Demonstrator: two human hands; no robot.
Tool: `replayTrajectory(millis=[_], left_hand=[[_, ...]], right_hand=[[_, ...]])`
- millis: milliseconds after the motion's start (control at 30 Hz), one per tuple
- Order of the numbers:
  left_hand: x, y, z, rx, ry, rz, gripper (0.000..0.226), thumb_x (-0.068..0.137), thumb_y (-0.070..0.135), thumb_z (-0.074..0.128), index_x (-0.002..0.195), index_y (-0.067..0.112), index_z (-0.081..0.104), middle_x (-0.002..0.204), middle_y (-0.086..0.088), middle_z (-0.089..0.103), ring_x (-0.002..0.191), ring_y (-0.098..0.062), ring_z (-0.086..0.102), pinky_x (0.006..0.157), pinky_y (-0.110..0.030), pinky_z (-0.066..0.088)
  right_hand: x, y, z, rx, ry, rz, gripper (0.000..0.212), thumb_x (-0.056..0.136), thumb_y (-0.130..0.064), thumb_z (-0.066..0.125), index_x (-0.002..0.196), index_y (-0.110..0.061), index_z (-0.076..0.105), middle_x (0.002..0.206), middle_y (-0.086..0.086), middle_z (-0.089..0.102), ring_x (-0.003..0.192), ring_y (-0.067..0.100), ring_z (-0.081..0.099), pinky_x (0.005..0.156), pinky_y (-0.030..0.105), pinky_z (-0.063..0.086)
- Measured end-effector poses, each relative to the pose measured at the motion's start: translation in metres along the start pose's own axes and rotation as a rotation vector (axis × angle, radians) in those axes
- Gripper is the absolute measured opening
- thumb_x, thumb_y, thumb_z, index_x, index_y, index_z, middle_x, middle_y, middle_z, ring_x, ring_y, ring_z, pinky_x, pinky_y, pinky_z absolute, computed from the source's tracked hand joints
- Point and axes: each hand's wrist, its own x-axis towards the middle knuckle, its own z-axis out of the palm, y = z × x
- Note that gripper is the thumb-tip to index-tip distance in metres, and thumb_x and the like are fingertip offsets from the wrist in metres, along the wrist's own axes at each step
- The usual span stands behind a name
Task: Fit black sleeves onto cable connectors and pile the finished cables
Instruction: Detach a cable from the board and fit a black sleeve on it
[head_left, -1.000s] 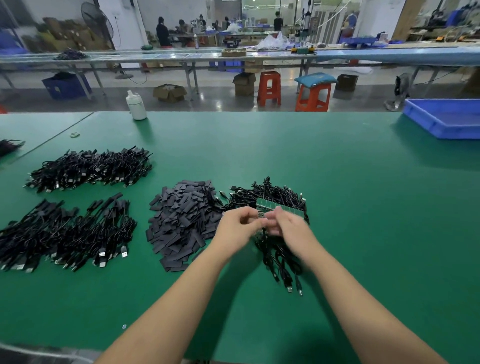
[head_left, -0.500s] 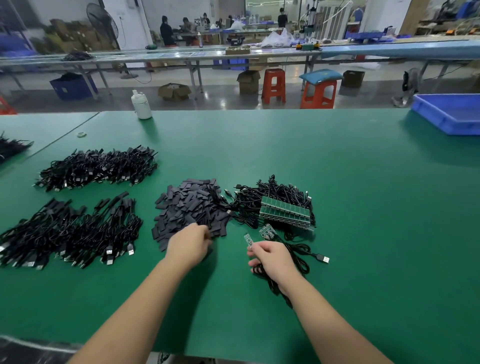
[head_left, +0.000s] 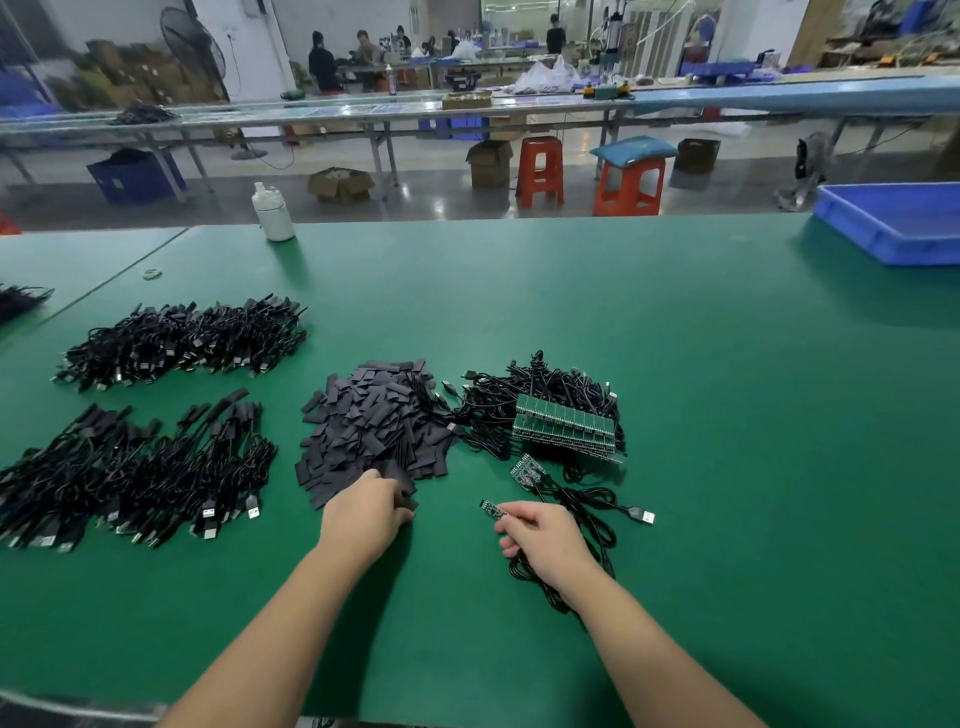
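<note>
While the left hand (head_left: 363, 512) pinches a flat black sleeve (head_left: 404, 498), the right hand (head_left: 540, 535) grips a small bare connector board (head_left: 492, 510).

Even, fairly bright overhead light fell on the green table (head_left: 675, 415), and both forearms cast soft dark shadows onto it, as did the white bottle (head_left: 272, 210) and the blue tray (head_left: 893, 223). The wide lens bowed the far benches and table edges, most strongly toward the corners. The near foreground was sharp, while the distant workshop looked soft and slightly hazy.
</note>
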Motion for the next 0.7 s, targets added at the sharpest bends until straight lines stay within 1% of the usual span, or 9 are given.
replayTrajectory(millis=[100, 167, 233, 300, 367, 433, 500, 600, 700], left_hand=[[0.003, 0.004, -0.002, -0.053, -0.032, 0.011, 0.008, 0.089, 0.036, 0.066, 0.09, 0.031, 0.061, 0.096, 0.006, 0.046, 0.084, -0.016, 0.055, 0.07, -0.031, 0.048], [0.003, 0.009, -0.006, -0.074, -0.033, 0.059, 0.01, 0.089, 0.035, 0.066, 0.088, 0.03, 0.057, 0.096, 0.006, 0.047, 0.087, -0.016, 0.053, 0.072, -0.032, 0.048], [0.0, 0.016, -0.008, -0.108, -0.018, 0.155, 0.012, 0.09, 0.034, 0.065, 0.086, 0.029, 0.055, 0.094, 0.009, 0.055, 0.091, -0.015, 0.052, 0.077, -0.035, 0.052], [-0.005, 0.025, -0.008, -0.251, -0.028, 0.199, 0.013, 0.092, 0.029, 0.064, 0.085, 0.027, 0.054, 0.086, 0.01, 0.062, 0.083, -0.014, 0.057, 0.075, -0.034, 0.053], [-0.01, 0.034, -0.006, -0.445, -0.047, 0.202, 0.01, 0.092, 0.025, 0.065, 0.087, 0.027, 0.057, 0.081, 0.009, 0.066, 0.075, -0.012, 0.061, 0.069, -0.025, 0.051], [-0.015, 0.042, -0.001, -0.541, -0.038, 0.225, 0.009, 0.093, 0.023, 0.063, 0.094, 0.031, 0.067, 0.078, 0.013, 0.066, 0.069, 0.001, 0.058, 0.063, -0.011, 0.042], [-0.018, 0.049, 0.007, -0.54, -0.035, 0.264, 0.017, 0.095, 0.023, 0.061, 0.107, 0.028, 0.072, 0.087, 0.016, 0.063, 0.08, 0.004, 0.057, 0.071, -0.008, 0.038], [-0.021, 0.055, 0.019, -0.426, -0.096, 0.292, 0.031, 0.095, 0.027, 0.062, 0.125, 0.021, 0.067, 0.099, 0.003, 0.055, 0.102, -0.016, 0.056, 0.083, -0.02, 0.037], [-0.021, 0.055, 0.024, -0.341, -0.125, 0.3, 0.038, 0.096, 0.029, 0.06, 0.132, 0.018, 0.062, 0.107, -0.003, 0.055, 0.108, -0.022, 0.055, 0.088, -0.025, 0.04]], right_hand=[[-0.001, 0.0, -0.005, 0.001, -0.02, -0.013, 0.028, 0.096, -0.003, 0.057, 0.122, -0.006, 0.066, 0.089, 0.007, 0.073, 0.064, 0.005, 0.065, 0.066, 0.016, 0.053], [0.001, 0.002, -0.008, 0.005, -0.022, -0.01, 0.026, 0.097, -0.003, 0.057, 0.121, -0.006, 0.066, 0.088, 0.008, 0.073, 0.064, 0.007, 0.067, 0.066, 0.017, 0.053], [0.003, 0.002, -0.012, 0.012, -0.02, 0.015, 0.023, 0.098, -0.005, 0.055, 0.118, -0.006, 0.066, 0.086, 0.01, 0.071, 0.064, 0.012, 0.068, 0.065, 0.021, 0.055], [0.007, 0.002, -0.016, 0.039, -0.029, 0.049, 0.02, 0.098, -0.004, 0.054, 0.113, -0.006, 0.067, 0.082, 0.011, 0.068, 0.06, 0.016, 0.066, 0.064, 0.029, 0.059], [0.008, 0.001, -0.019, 0.054, -0.053, 0.059, 0.019, 0.096, -0.002, 0.053, 0.107, -0.007, 0.068, 0.078, 0.011, 0.065, 0.058, 0.018, 0.064, 0.064, 0.033, 0.06], [0.007, 0.002, -0.021, 0.054, -0.081, 0.049, 0.019, 0.095, -0.002, 0.054, 0.102, -0.01, 0.07, 0.076, 0.009, 0.065, 0.058, 0.019, 0.064, 0.063, 0.033, 0.059], [0.005, 0.003, -0.022, 0.05, -0.108, 0.038, 0.017, 0.096, -0.003, 0.056, 0.101, -0.012, 0.07, 0.076, 0.007, 0.067, 0.059, 0.019, 0.064, 0.065, 0.033, 0.06], [0.002, 0.005, -0.024, 0.022, -0.148, 0.022, 0.017, 0.099, -0.006, 0.055, 0.109, -0.012, 0.068, 0.077, 0.006, 0.068, 0.06, 0.019, 0.066, 0.066, 0.029, 0.058], [0.0, 0.006, -0.024, 0.025, -0.168, 0.012, 0.017, 0.1, -0.005, 0.054, 0.11, -0.012, 0.066, 0.078, 0.005, 0.068, 0.06, 0.017, 0.066, 0.066, 0.027, 0.057]])
